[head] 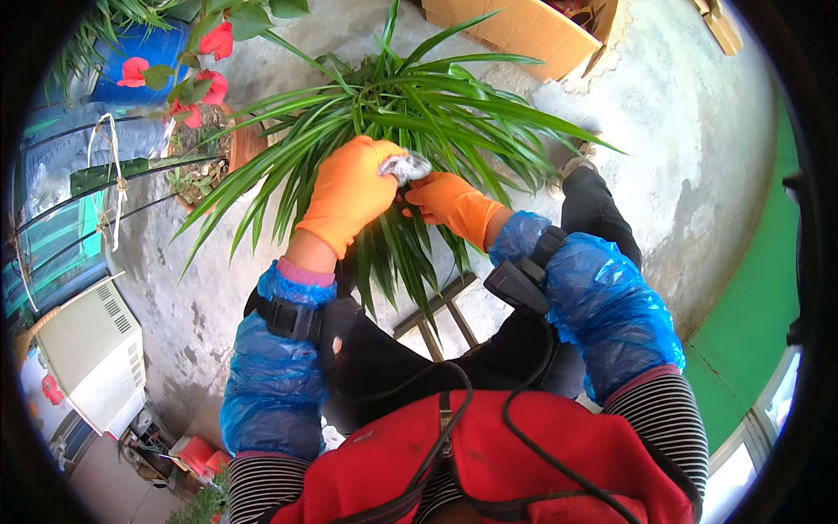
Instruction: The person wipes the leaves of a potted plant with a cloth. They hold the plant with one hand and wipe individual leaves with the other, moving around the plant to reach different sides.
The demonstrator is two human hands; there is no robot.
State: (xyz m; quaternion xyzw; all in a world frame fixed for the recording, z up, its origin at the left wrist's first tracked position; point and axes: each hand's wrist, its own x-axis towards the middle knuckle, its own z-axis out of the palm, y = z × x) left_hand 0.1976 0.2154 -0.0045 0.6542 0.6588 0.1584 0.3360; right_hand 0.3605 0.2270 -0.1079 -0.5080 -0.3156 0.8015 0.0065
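Observation:
A large potted-type plant with long strap-shaped green leaves [419,105] spreads out in front of me; its base is hidden. My left hand [353,187], in an orange rubber glove, is closed on a crumpled grey-white cloth [407,168] above the middle of the leaves. Just right of the cloth, my right hand [452,203], gloved in orange too, has its fingers bent together among the leaves, pinching what looks like a leaf. Blue plastic sleeve covers wrap both forearms.
A cardboard box [524,29] stands beyond the plant. To the left are a terracotta pot [245,141], black metal bars [131,173], pink-red flowers [216,40] and a blue barrel [141,62]. A wooden frame [435,308] lies between my legs.

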